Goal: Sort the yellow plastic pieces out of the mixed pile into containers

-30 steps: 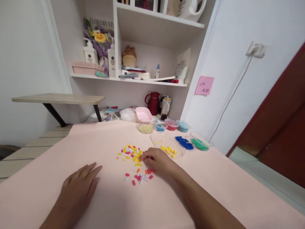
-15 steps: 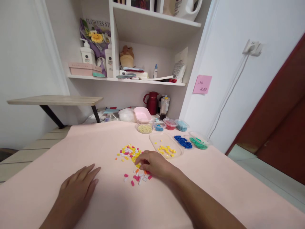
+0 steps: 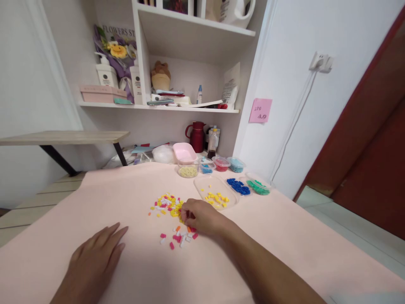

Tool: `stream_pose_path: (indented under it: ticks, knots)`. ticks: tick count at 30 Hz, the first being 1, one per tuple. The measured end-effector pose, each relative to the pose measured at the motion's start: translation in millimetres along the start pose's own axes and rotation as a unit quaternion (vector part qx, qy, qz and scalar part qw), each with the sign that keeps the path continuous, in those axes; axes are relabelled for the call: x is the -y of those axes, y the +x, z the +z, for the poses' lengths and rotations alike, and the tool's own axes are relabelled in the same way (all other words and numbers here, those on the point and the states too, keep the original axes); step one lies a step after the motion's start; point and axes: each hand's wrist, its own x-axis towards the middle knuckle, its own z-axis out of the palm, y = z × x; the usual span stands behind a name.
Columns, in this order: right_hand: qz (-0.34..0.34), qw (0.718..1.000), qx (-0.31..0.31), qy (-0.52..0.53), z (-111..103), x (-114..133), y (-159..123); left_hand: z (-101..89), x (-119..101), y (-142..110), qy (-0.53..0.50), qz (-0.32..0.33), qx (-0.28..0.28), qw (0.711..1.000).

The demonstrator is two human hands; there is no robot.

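My left hand point(image 3: 94, 258) lies flat on the pink table cover point(image 3: 139, 270), fingers stretched out, holding nothing. My right hand point(image 3: 202, 216) is at the right edge of a mixed pile of small plastic pieces point(image 3: 167, 203), yellow, white, pink and a few orange. Its thumb and fingers are pinched together; whatever may be between them is hidden. Nearer to me than this hand lies a looser group of pink, white and orange pieces point(image 3: 179, 238). Just beyond the hand stands a shallow clear tray point(image 3: 233, 205) with yellow pieces point(image 3: 218, 197) scattered in it.
Right of the tray are containers of dark blue pieces point(image 3: 238, 186) and green pieces point(image 3: 257, 187). Tubs of cream point(image 3: 188, 171), blue point(image 3: 207, 168), red point(image 3: 221, 164) and light blue pieces point(image 3: 236, 164) line the back, near a pink box point(image 3: 185, 153) and a red jug point(image 3: 197, 137).
The whole view has shifted slightly, so things appear further left. My right hand's fingers have drawn closer together at the pile. My left hand stays flat on the cover.
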Motion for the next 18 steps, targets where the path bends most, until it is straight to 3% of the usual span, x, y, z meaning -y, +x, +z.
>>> stream_pose_path:
  ticks: [6, 12, 18]
  knots:
    - [0.007, 1.000, 0.013, -0.006, -3, 3, 0, -1.1, 0, 0, -0.006, 0.000, 0.003, 1.000]
    - [0.021, 1.000, -0.005, 0.014, 2, 2, 0, -2.7, -1, 1, -0.003, -0.005, 0.009, 1.000]
    - [0.057, 0.998, -0.028, 0.017, -9, 3, -4, -3.0, -2, 1, 0.001, -0.010, 0.008, 1.000]
